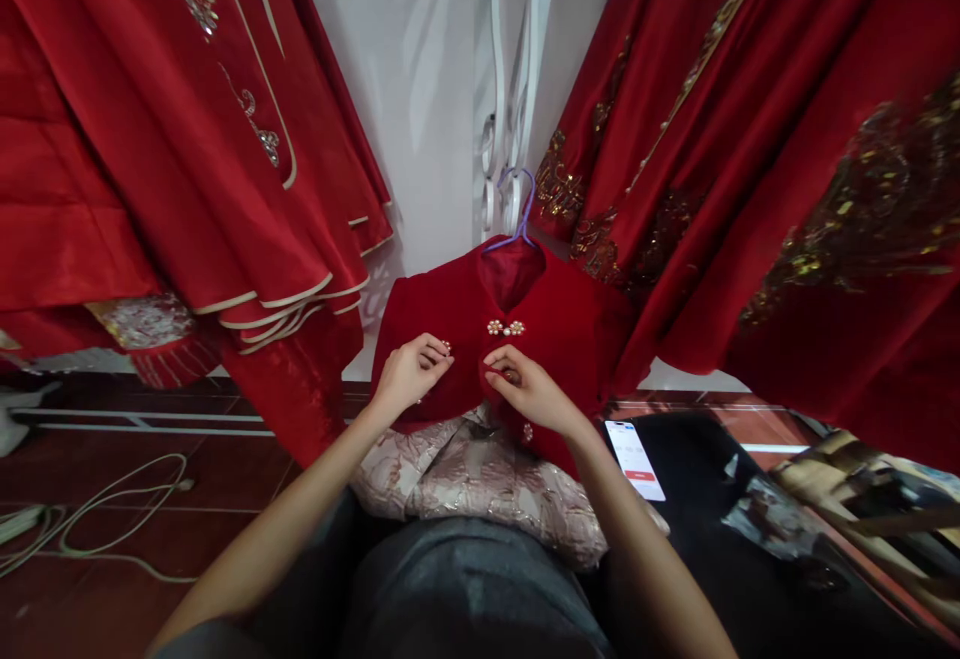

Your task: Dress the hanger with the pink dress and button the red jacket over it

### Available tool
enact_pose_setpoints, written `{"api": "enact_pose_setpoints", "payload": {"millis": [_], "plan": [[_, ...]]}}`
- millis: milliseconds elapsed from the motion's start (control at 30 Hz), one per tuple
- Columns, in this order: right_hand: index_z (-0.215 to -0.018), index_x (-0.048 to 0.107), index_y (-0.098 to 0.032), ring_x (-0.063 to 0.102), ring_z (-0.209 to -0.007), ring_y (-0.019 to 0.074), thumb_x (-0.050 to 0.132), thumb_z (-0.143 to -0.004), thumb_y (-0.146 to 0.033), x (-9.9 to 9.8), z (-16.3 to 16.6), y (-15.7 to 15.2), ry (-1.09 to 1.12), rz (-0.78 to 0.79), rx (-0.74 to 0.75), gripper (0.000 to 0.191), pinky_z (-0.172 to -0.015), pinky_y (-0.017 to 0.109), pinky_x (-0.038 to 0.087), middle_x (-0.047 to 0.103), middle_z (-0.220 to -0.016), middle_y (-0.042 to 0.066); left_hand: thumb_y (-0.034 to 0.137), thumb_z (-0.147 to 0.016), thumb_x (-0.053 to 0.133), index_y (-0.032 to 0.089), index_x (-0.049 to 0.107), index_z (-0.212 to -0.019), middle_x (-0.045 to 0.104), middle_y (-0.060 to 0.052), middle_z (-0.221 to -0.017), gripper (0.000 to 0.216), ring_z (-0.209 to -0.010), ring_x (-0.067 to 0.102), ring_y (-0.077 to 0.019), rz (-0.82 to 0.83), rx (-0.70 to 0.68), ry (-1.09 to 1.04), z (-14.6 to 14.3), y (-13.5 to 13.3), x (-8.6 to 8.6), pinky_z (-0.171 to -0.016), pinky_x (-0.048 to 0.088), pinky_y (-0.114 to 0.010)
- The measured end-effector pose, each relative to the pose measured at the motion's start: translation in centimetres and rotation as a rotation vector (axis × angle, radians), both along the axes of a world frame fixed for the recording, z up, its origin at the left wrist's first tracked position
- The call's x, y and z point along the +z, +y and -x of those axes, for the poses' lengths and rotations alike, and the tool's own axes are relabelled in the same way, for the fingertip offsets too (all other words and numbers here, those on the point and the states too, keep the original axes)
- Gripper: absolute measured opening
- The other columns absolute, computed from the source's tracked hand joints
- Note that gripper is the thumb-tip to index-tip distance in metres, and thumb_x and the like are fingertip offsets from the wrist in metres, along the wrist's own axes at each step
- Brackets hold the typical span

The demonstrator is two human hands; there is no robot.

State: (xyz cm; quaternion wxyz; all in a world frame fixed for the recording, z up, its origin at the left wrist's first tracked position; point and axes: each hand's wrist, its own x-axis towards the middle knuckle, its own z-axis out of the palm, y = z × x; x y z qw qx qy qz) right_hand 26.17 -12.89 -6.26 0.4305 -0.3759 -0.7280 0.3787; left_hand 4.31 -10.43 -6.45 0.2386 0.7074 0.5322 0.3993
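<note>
A dark red velvet jacket [450, 299] hangs in front of me on a purple hanger [519, 229]. Its top flower-shaped pearl clasp [505, 328] is joined at the collar opening, while the front below gapes apart. With thumb and fingers together, my left hand [414, 373] pinches the jacket's left front edge, where a small pearl clasp half shows at the fingertips. My right hand [531, 389] is closed on the opposite front edge, partly covering another clasp piece. Lower on that side, one more pearl clasp piece [528, 432] hangs free.
A pinkish brocade cloth [480, 484] lies across my lap under the jacket. Red embroidered garments [225, 139] hang left, and more with gold sequins [720, 169] hang right. A lit phone [634, 460] rests on a black surface beside a clear plastic bag [772, 517]. White cable [112, 529] coils on the floor.
</note>
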Motion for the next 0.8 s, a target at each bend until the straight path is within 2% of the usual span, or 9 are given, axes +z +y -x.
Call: {"api": "enact_pose_setpoints", "payload": {"millis": [67,100,167,267,433,633,800], "plan": [[-0.1,0.054,-0.018,0.06,-0.08,0.0142,0.058,-0.081,-0.035,-2.3,1.4,1.2,0.107,0.085,-0.12,0.026,-0.074,0.031,0.051,0.062,-0.095,0.005,0.032,-0.077,0.063,0.018,0.068,-0.082,0.073,-0.004,-0.083,0.016,-0.074,0.068,-0.0156,0.024,-0.063,-0.049,0.3,0.3,-0.2,-0.067,0.053,-0.025],[-0.103,0.054,-0.018,0.061,-0.08,0.0145,0.062,-0.078,-0.037,-3.1,1.9,1.6,0.15,0.139,-0.132,0.032,-0.073,0.031,0.052,0.061,-0.096,0.006,0.033,-0.077,0.063,0.017,0.069,-0.082,0.073,-0.005,-0.084,0.018,-0.074,0.069,-0.016,0.035,-0.081,-0.072,0.4,0.5,-0.3,-0.068,0.053,-0.025],[-0.111,0.053,-0.019,0.062,-0.084,0.0155,0.069,-0.072,-0.037,-4.0,2.5,1.9,0.241,0.216,-0.093,0.046,-0.077,0.033,0.053,0.061,-0.099,0.007,0.033,-0.076,0.064,0.015,0.071,-0.084,0.074,-0.007,-0.086,0.021,-0.075,0.069,-0.0168,0.05,-0.086,-0.119,0.5,0.7,-0.5,-0.069,0.054,-0.026],[-0.121,0.052,-0.021,0.063,-0.092,0.016,0.073,-0.07,-0.036,-3.9,3.0,1.6,0.326,0.232,0.011,0.056,-0.087,0.035,0.052,0.062,-0.105,0.007,0.031,-0.074,0.067,0.013,0.072,-0.087,0.075,-0.009,-0.088,0.023,-0.078,0.07,-0.0178,0.063,-0.095,-0.157,0.4,0.8,-0.7,-0.073,0.056,-0.028],[-0.119,0.057,-0.022,0.062,-0.093,0.0148,0.071,-0.074,-0.036,-3.5,3.3,1.2,0.364,0.191,0.024,0.049,-0.092,0.036,0.051,0.06,-0.109,0.007,0.025,-0.069,0.072,0.012,0.071,-0.092,0.074,-0.009,-0.09,0.026,-0.077,0.07,-0.0171,0.114,-0.119,-0.178,0.3,0.5,-0.6,-0.075,0.057,-0.029],[-0.111,0.063,-0.025,0.057,-0.109,0.0168,0.069,-0.078,-0.035,-4.0,4.2,0.8,0.394,0.114,0.02,0.035,-0.102,0.038,0.047,0.056,-0.12,0.006,0.038,-0.07,0.075,0.014,0.071,-0.091,0.075,-0.009,-0.088,0.032,-0.077,0.07,-0.0182,0.062,-0.069,-0.168,0.5,0.2,-0.8,-0.074,0.057,-0.029],[-0.106,0.068,-0.026,0.055,-0.117,0.0186,0.067,-0.081,-0.034,-4.1,4.2,0.6,0.373,0.059,0.039,0.026,-0.105,0.039,0.045,0.051,-0.121,0.006,0.037,-0.073,0.072,0.014,0.072,-0.093,0.075,-0.008,-0.089,0.03,-0.079,0.071,-0.0187,0.027,-0.043,-0.183,0.3,-0.1,-1.0,-0.075,0.058,-0.03]]}}
